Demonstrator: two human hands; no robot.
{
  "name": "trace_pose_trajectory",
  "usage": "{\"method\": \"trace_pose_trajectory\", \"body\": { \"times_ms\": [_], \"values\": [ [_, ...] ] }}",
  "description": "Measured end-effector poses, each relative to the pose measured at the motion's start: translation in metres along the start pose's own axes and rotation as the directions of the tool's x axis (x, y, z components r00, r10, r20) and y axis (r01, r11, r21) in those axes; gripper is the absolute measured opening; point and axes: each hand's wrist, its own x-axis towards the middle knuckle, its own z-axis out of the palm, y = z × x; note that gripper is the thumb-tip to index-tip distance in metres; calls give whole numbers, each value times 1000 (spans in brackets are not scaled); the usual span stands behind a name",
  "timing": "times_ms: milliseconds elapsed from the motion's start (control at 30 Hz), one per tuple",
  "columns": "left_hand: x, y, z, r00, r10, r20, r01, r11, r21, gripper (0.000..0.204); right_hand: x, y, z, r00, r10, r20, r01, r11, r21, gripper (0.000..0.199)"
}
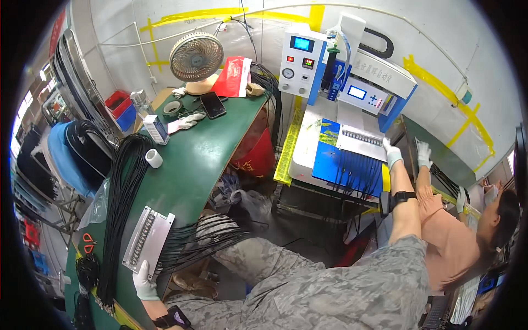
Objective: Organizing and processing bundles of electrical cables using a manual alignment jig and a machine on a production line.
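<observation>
The gloved left hand [144, 282] is gripping the lower end of a metal fixture [148, 239] on the green table [187, 165], black cables [201, 236] trailing rightward; the gloved right hand [392, 153] is touching a second fixture [360, 145] lying on the machine's blue bed [323, 166], its grip impossible to tell.

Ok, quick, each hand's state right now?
White-gloved left hand: closed, holding a silver metal plate by its edge.
White-gloved right hand: at the right end of a second silver plate; grip can't be told.
</observation>
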Motion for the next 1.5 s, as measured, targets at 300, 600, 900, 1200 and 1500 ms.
{"method": "trace_pose_trajectory", "body": {
  "times_ms": [300,600,900,1200,1500],
  "values": [
    [-3,-2,-22,996,-64,-63,67,997,38,49,38,67,41,1000,-14,16,16,991,-133,73],
    [2,-6,-33,988,-73,-136,83,994,68,48,5,38,49,985,174,1,-171,968,-186,64],
    [4,-12,-38,989,-44,-143,57,995,87,46,9,39,42,1000,-17,14,22,698,-716,74],
    [0,-5,-38,982,-69,-177,95,985,143,50,-69,-28,42,998,15,-59,-60,438,-897,73],
    [0,6,-24,935,-181,-305,233,962,145,51,-17,100,-69,890,-217,402,448,577,-682,52]
  ]
}}
